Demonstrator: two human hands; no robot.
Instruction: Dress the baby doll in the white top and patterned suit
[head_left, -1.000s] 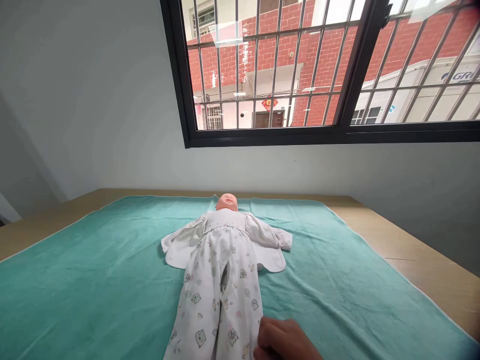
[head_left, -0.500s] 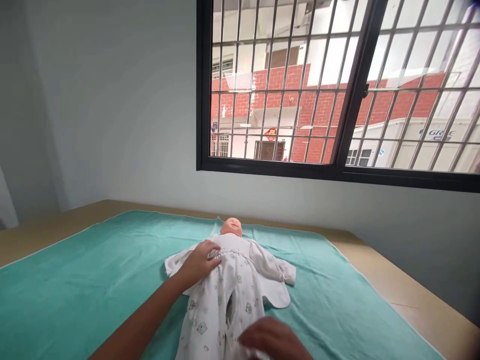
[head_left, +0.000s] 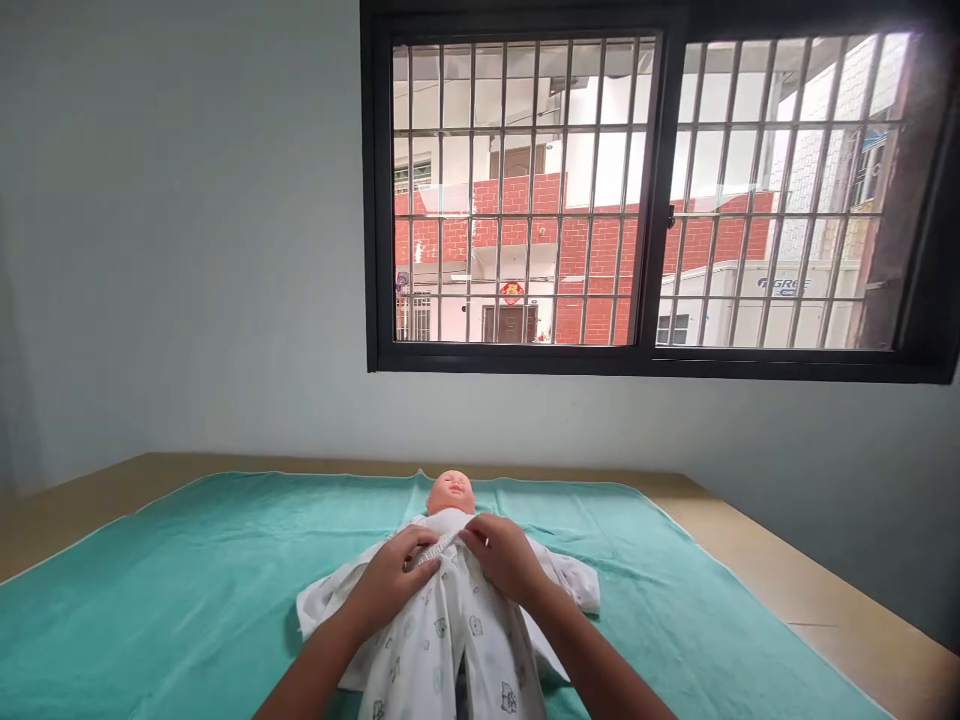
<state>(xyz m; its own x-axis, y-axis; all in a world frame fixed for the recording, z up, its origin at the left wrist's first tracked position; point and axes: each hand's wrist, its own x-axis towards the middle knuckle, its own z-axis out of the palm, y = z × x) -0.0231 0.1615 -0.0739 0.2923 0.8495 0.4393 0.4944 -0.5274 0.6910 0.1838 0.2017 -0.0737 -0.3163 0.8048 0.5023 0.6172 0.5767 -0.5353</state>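
A baby doll (head_left: 451,491) lies on its back, head toward the wall, in a white long-sleeved top (head_left: 577,578). White baby pants (head_left: 439,640) with small grey animal prints lie over its body, with the gathered waistband up near the chest. My left hand (head_left: 394,580) is closed on the left part of that waistband, thumb and fingers curled around the cloth. On the other side, my right hand (head_left: 504,562) pinches the waistband between thumb and fingers. The doll's legs are hidden by the pants.
A green cloth (head_left: 225,590) with slight creases covers much of the tan table (head_left: 840,610). Behind it rises a grey wall (head_left: 187,300) with a black-framed, barred window (head_left: 517,365).
My right hand has come up from the pants' legs to the waistband. The left hand stays at the waistband, which now looks slanted and lifted. The head view has shifted and levelled.
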